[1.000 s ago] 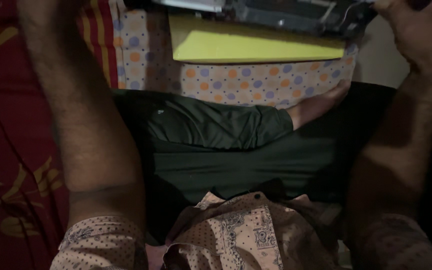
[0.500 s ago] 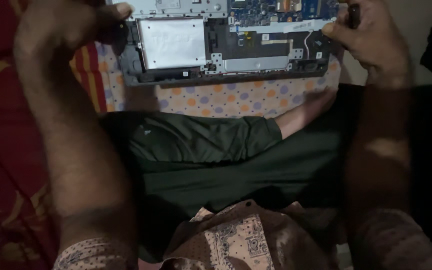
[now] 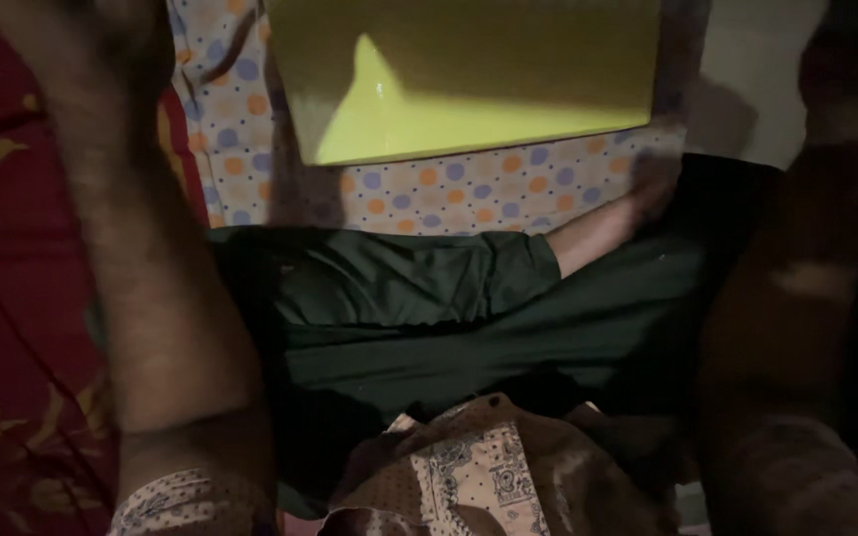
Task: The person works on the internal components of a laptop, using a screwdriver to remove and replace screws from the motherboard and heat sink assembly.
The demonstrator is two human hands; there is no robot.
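Dim setting, polka-dot cloth spread over red patterned bedding; yellow-green board lying flat on the cloth, beyond crossed legs in dark green trousers. Both forearms raised toward the top edge; hands out of frame, grip impossible to tell.

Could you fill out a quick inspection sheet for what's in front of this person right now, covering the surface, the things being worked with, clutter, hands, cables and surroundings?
Surface: a dotted cloth with orange and purple spots, spread in front of the crossed legs in dark green trousers.
Job's things: a yellow flat board lies on the cloth, partly in shadow.
Clutter: nothing seen.
Hands: both are out of the picture; only the left forearm and right forearm show, raised towards the top edge.
Cables: nothing seen.
Surroundings: a red patterned fabric on the left, a pale floor at the upper right; dim light.
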